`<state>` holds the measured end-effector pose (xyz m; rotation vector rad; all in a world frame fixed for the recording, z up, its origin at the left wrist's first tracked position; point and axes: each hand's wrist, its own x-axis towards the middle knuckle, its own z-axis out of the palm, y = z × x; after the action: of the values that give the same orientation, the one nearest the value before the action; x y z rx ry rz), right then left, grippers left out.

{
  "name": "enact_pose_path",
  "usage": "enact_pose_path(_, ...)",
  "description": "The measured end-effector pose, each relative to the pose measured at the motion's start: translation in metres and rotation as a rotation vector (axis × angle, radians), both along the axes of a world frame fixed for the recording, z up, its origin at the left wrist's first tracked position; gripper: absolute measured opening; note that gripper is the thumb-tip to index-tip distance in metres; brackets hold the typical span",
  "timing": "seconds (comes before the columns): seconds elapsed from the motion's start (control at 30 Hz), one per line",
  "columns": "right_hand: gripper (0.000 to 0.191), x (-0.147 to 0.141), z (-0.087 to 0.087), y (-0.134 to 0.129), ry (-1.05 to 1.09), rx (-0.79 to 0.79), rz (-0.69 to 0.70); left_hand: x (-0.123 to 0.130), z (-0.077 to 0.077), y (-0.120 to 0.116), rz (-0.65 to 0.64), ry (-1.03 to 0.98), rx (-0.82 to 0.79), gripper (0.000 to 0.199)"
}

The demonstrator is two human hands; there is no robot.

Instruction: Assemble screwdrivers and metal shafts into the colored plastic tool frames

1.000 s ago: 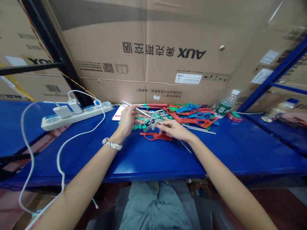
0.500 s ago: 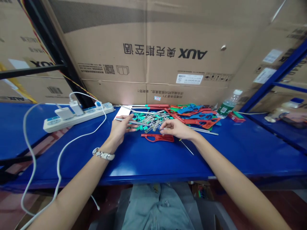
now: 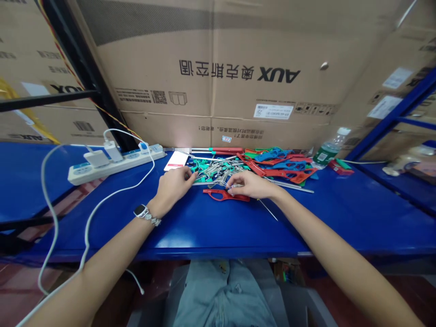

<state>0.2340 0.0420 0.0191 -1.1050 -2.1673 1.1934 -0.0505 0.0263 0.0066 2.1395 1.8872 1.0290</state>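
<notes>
crosswise red plastic handle [image 3: 224, 195] is aimed left; beside it, small part [image 3: 231, 188] is pinched by right hand [image 3: 248, 184]; left hand [image 3: 174, 186] curled, hold unclear.

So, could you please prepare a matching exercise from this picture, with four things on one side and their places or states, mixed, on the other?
Things
1. watch
2. bottle
3. power strip
4. nearest red handle

Places or states
A. to the right of the pile of coloured handles
B. on the wrist of the left hand
C. lying on the blue table, close to the fingertips of the right hand
D. has white plugs in it

Right pairs
1-B, 2-A, 3-D, 4-C
</notes>
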Motion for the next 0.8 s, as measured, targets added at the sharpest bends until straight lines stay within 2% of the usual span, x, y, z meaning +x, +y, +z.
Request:
enact_pose_path(0.07,0.019,-0.001,0.001,0.001,-0.023,0.008,0.026,-0.001,-0.001,0.002,-0.019,0.088,0.027,0.035)
enact_pose_path(0.13,0.018,-0.001,0.003,0.003,-0.026,0.007,0.062,0.001,0.0,0.002,-0.106,0.141,0.089,0.031)
enact_pose_path(0.2,0.016,-0.001,0.004,0.004,-0.031,0.007,0.091,0.007,0.004,0.0,-0.306,0.174,0.159,0.023)
enact_pose_path(0.3,0.014,-0.002,0.006,0.006,-0.04,0.016,0.136,0.021,0.01,-0.003,-0.691,0.236,0.209,0.019)
enact_pose_path(0.37,0.012,-0.003,0.007,0.007,-0.043,0.027,0.164,0.033,0.012,-0.003,-0.823,0.29,0.205,0.02)
enact_pose_path(0.47,0.012,-0.004,0.008,0.008,-0.04,0.05,0.17,0.045,0.011,-0.001,-0.887,0.347,0.171,0.019)
enact_pose_path(0.6,0.013,-0.004,0.005,0.007,-0.011,0.096,0.11,0.049,0.004,0.003,-0.917,0.334,0.127,0.019)
enact_pose_path(0.8,0.012,-0.008,-0.002,-0.001,-0.043,0.289,-0.076,0.047,-0.002,0.001,-0.929,0.289,0.077,0.017)
